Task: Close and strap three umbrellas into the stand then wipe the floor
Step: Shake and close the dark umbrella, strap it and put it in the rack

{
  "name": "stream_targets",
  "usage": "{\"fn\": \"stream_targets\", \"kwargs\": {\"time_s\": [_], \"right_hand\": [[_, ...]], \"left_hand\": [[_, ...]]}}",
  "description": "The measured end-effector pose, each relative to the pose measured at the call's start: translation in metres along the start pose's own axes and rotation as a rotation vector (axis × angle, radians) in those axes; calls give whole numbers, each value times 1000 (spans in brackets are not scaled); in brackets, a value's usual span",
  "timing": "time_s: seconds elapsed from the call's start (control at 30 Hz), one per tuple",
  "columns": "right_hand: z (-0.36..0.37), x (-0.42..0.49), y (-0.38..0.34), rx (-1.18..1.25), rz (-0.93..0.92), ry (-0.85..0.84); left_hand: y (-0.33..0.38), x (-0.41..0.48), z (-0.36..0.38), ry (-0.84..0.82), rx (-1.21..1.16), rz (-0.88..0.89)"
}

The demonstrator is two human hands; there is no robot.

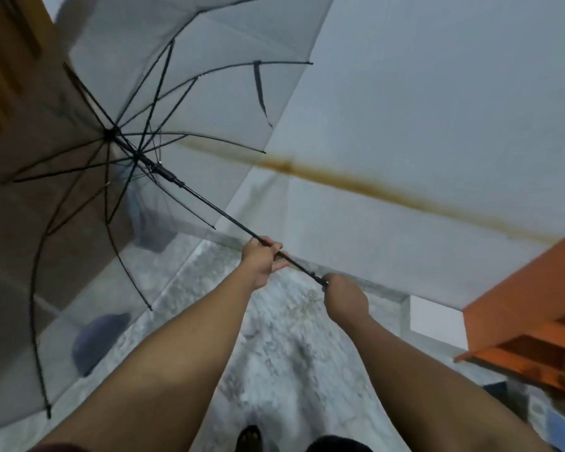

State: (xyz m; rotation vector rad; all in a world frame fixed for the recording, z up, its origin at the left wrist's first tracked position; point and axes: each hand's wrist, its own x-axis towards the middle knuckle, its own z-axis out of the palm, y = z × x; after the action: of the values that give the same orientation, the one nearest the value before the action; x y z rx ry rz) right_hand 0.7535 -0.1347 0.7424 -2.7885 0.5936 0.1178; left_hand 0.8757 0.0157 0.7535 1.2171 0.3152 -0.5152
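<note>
A clear umbrella (183,102) with black ribs is spread open in front of me, tilted up to the left, its hub at the upper left. Its thin black shaft (216,212) runs down to the right. My left hand (262,261) grips the shaft partway down. My right hand (344,296) grips the handle end, which is hidden inside the fist. A black strap (260,89) hangs from the canopy edge. No stand is in view.
A marbled grey floor (274,353) lies below. A white wall (437,109) with a brown stain line stands ahead. An orange cabinet (529,318) juts in at the right. A wooden door (10,93) is at the left, and a dark blue object (95,340) lies behind the canopy.
</note>
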Motion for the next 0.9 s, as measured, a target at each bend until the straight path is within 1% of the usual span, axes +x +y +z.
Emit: {"fn": "stream_targets", "kwargs": {"time_s": [0.07,0.23,0.33,0.47,0.57,0.7,0.8,0.9], "right_hand": [[0,11,-6,-38,5,13],[5,47,-12,-5,-7,-1],[14,70,-6,110,-61,-76],[22,98,1,343,-142,-174],[25,123,1,438,-139,-168],[30,161,6,374,-97,-137],[33,181,14,289,-109,-74],[40,202,22,201,-156,-18]], "left_hand": [[8,15,-3,-20,0,-17],[24,51,-4,-30,5,-50],[27,69,-5,-23,-12,-73],[35,96,-3,-39,-32,-120],[43,121,6,-22,-58,-161],[44,153,16,24,-43,-203],[47,166,25,71,-21,-199],[52,187,21,246,-39,-159]]}}
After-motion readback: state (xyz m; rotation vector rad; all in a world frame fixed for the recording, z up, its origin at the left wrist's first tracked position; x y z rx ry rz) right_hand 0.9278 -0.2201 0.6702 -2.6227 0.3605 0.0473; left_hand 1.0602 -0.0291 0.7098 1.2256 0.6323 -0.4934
